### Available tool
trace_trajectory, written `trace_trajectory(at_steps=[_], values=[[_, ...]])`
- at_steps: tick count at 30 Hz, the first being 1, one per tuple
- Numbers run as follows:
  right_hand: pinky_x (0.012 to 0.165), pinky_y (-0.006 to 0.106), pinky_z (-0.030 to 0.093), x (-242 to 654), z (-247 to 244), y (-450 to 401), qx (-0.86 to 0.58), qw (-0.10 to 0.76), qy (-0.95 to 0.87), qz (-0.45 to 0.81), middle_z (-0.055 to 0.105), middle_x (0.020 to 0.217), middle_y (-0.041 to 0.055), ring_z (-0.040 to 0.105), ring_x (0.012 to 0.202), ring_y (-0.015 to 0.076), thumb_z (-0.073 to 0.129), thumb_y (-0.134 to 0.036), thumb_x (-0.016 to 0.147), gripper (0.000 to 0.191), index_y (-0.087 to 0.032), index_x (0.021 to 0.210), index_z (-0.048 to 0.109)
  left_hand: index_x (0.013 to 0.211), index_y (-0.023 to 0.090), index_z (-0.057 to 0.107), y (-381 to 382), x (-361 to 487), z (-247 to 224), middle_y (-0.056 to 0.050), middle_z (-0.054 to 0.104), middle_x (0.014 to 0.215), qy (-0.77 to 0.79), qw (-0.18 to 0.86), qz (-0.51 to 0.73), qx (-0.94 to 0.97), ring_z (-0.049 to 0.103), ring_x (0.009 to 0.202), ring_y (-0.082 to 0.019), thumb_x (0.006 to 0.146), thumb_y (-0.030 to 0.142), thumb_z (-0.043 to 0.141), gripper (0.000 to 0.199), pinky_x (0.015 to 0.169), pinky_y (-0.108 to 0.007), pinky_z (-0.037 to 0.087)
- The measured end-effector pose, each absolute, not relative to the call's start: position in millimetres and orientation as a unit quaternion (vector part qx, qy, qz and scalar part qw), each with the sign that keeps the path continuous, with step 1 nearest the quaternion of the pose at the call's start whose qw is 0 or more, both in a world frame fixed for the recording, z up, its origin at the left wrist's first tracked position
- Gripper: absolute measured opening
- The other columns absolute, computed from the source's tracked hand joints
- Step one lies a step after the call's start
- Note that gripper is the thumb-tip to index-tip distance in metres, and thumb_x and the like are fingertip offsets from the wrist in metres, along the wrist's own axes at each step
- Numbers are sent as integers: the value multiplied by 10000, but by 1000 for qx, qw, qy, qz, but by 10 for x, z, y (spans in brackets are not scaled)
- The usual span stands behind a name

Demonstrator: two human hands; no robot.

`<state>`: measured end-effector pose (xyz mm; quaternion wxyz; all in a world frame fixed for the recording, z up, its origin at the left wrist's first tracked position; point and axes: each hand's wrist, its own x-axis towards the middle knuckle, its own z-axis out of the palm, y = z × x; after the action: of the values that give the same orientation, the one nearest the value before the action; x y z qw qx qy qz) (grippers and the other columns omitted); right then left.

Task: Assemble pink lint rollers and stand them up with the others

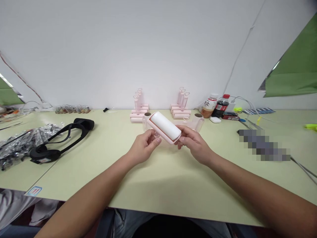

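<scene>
A pink lint roller (165, 127) with a white roll is held tilted above the table, its roll side facing up. My left hand (145, 145) is closed near its lower left side, thumb and fingers pinching what looks like the clear pink handle. At the roller's right end, my right hand (194, 142) grips the edge between thumb and fingers. Just behind it, a roll with a brown core (198, 116) stands in a clear pink piece, and a similar roll (147, 114) stands to the left, partly hidden by the held roller.
Pink lint rollers with upright handles stand in a left group (139, 114) and a right group (181, 112) by the wall. Bottles (220, 107) stand at the back right. A black headset strap (61, 142) and plastic-wrapped items (27, 142) lie left; a blurred dark object (264, 145) lies right.
</scene>
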<state>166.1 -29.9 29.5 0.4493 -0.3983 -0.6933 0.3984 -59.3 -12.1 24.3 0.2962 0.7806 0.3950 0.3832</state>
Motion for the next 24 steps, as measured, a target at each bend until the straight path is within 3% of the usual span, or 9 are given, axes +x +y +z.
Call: trace_trajectory(at_steps=[4,7,11,13,16,19,24], values=[[479,280,490,1682,223,-485,-406,431,-631,502,556,744,1,570,585,151,634,-467,814,457,-179,1150,517,1027,188,582,-240,-459,228,17,530,715,380,274,316,825,465,605,-112,912,444,510,290,565,-247,360],[434,255,457,1701,110,-543,-449,451,-605,478,507,656,-38,514,504,120,664,-471,811,412,-182,1070,525,1109,200,524,-266,-419,231,-29,581,938,377,289,315,821,523,686,-120,878,473,564,361,594,-254,417],[451,257,451,1746,33,-549,-458,448,-635,432,524,668,-33,513,502,119,674,-459,802,415,-175,1073,540,1256,231,399,-218,-455,419,-97,504,1221,346,292,375,809,562,939,-169,860,468,599,503,695,-276,490],[473,249,433,1762,27,-554,-451,441,-665,400,551,710,-17,513,525,115,679,-446,799,399,-177,1065,553,1218,232,450,-167,-480,606,-95,507,1207,297,261,362,844,545,972,-179,849,442,624,459,731,-288,488],[525,247,430,1774,37,-572,-437,436,-703,353,591,767,6,533,596,127,685,-431,792,365,-182,1037,577,1038,212,529,-85,-489,901,-55,549,1046,240,249,272,898,523,844,-151,805,430,682,354,695,-281,461],[565,252,436,1783,55,-583,-438,442,-715,317,618,810,21,554,661,147,700,-429,775,346,-184,999,605,957,208,513,-33,-447,1088,-15,533,920,242,238,202,919,474,748,-130,738,427,747,388,630,-265,415],[580,259,448,1798,75,-580,-456,460,-703,294,643,840,28,574,686,163,705,-438,767,364,-185,1015,620,915,204,501,-20,-364,1141,0,504,851,243,223,201,922,448,719,-126,746,412,735,356,602,-257,362]])
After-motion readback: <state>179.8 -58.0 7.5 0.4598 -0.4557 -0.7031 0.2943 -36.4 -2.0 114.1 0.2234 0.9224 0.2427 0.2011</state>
